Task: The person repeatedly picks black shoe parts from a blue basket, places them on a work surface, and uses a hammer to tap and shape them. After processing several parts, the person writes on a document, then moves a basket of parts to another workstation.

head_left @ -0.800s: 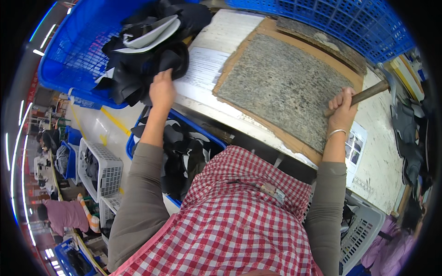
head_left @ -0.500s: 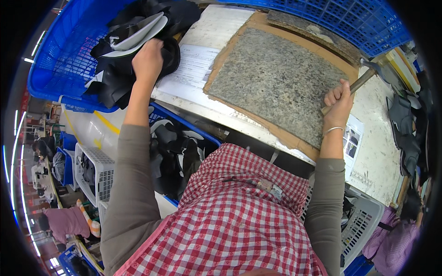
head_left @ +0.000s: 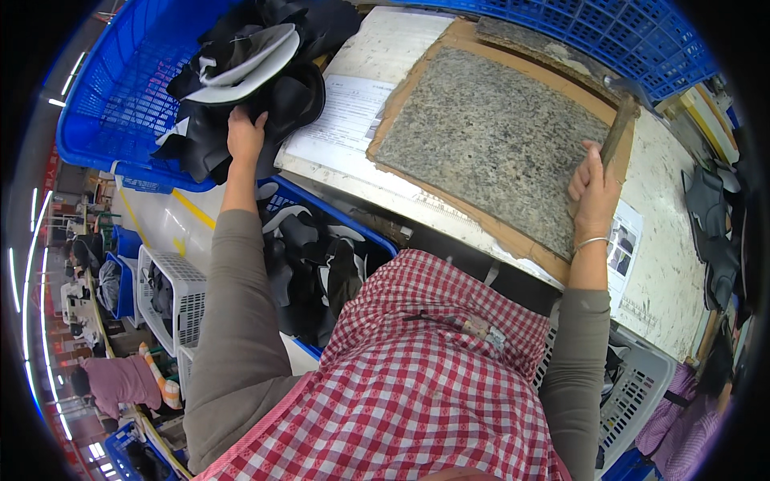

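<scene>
My left hand (head_left: 244, 135) reaches out to the left and grips a black shoe-upper piece (head_left: 265, 104) in a pile of black and white pieces inside a big blue basket (head_left: 120, 96). My right hand (head_left: 594, 192) is closed around the wooden handle of a hammer (head_left: 619, 132), held upright at the right edge of a grey speckled stone slab (head_left: 497, 144). The slab lies on a sheet of brown cardboard (head_left: 481, 220) on the white workbench (head_left: 666, 264).
A printed paper sheet (head_left: 345, 112) lies left of the slab. A second blue crate (head_left: 321, 264) with black pieces stands under the bench. Another blue basket (head_left: 634, 40) is at the back, black pieces (head_left: 714, 224) at the right, white crates (head_left: 172, 297) and a seated person (head_left: 120, 385) lower left.
My left hand has stretched farther up and left into the pile of black pieces. My right hand has tipped the hammer from slanted to nearly upright.
</scene>
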`<state>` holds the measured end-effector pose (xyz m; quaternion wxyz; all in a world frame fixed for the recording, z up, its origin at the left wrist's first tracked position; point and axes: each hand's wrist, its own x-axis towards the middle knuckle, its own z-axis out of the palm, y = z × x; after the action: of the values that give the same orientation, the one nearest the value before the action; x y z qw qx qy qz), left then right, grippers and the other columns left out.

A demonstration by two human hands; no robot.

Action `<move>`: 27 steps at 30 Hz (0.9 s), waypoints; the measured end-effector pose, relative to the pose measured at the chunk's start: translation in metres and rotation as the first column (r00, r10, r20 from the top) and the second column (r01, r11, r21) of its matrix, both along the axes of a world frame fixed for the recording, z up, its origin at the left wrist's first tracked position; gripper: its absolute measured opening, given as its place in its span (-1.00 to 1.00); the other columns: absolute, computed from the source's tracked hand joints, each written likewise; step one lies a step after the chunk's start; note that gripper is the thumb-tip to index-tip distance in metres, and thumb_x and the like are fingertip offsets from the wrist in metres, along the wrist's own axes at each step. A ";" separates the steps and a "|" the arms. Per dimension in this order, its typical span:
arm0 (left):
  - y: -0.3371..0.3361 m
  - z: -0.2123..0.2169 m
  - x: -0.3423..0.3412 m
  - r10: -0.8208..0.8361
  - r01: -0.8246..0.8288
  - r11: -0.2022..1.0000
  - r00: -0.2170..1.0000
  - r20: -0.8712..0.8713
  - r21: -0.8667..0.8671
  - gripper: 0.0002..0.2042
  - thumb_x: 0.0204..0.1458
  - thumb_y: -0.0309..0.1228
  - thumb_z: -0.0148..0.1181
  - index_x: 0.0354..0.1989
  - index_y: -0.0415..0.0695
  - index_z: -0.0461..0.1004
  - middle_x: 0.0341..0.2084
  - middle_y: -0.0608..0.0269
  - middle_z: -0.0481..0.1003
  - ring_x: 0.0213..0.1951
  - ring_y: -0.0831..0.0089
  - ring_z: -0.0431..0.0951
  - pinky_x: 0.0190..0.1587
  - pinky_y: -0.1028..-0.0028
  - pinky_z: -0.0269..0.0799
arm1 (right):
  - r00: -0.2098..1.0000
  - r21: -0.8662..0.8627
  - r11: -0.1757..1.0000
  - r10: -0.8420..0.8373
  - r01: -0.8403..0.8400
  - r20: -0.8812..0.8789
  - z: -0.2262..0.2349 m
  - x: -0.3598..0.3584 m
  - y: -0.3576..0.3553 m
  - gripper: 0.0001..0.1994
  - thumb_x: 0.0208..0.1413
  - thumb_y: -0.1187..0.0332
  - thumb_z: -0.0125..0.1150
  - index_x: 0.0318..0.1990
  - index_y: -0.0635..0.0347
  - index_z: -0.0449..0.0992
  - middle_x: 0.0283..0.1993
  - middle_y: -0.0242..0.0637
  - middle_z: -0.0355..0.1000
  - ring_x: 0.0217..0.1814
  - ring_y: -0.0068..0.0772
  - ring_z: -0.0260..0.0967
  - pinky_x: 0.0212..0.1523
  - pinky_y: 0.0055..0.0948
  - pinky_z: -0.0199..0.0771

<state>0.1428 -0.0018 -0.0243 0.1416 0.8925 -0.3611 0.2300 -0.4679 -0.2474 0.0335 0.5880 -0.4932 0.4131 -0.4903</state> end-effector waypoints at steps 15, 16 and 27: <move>-0.154 0.175 -0.193 -0.516 0.810 0.585 0.352 0.781 0.021 -0.83 0.03 -0.36 0.30 -0.18 0.06 0.62 -0.48 0.38 0.50 -0.44 0.39 0.57 -0.50 0.37 0.45 | 0.993 -0.058 0.993 0.102 -0.105 -0.053 -0.001 0.001 0.040 -0.60 0.50 0.17 -0.02 0.28 0.27 0.41 -0.49 -0.55 0.16 -0.66 -0.78 -0.04 -0.67 -0.67 -0.06; -0.163 0.175 -0.217 -0.549 0.853 0.521 0.309 0.776 0.028 -0.79 0.00 -0.39 0.30 -0.15 0.06 0.62 -0.49 0.39 0.49 -0.44 0.41 0.57 -0.50 0.37 0.44 | 0.986 -0.109 0.982 0.147 -0.155 -0.074 -0.002 -0.005 0.050 -0.62 0.50 0.19 -0.04 0.25 0.29 0.42 -0.46 -0.52 0.25 -0.61 -0.78 0.06 -0.62 -0.68 0.05; -0.163 0.116 -0.333 -0.931 0.904 0.340 0.362 -0.041 0.260 -0.25 0.00 -0.26 0.46 0.38 0.58 0.28 0.45 0.05 0.15 0.34 -0.11 0.34 0.35 -0.14 0.28 | 0.608 -0.218 0.887 0.084 -0.406 -0.790 0.015 -0.070 0.110 -0.66 0.39 0.34 0.13 0.22 0.29 0.40 -0.24 0.00 0.55 -0.20 -0.01 0.57 -0.17 -0.22 0.51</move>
<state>-0.1904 -0.1646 0.0920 0.1171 0.5295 -0.8321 0.1161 -0.5375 -0.1376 0.0480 0.3155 -0.8085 0.4458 -0.2192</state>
